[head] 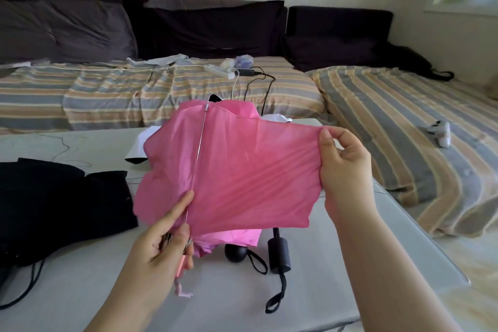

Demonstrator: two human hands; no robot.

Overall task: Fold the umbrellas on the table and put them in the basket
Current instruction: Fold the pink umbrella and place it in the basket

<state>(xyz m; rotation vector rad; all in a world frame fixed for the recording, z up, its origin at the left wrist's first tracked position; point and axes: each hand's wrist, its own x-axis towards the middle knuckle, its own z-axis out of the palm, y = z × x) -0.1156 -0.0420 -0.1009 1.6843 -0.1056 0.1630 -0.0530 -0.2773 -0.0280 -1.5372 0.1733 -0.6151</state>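
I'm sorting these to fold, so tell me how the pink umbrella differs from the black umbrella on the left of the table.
The pink umbrella is lifted off the table, its canopy stretched between the left hand and right hand; the black umbrella lies untouched on the table. The pink one shows a bare metal rib along its canopy; the black one shows only crumpled fabric and a cord. Both are still loose, not rolled up.
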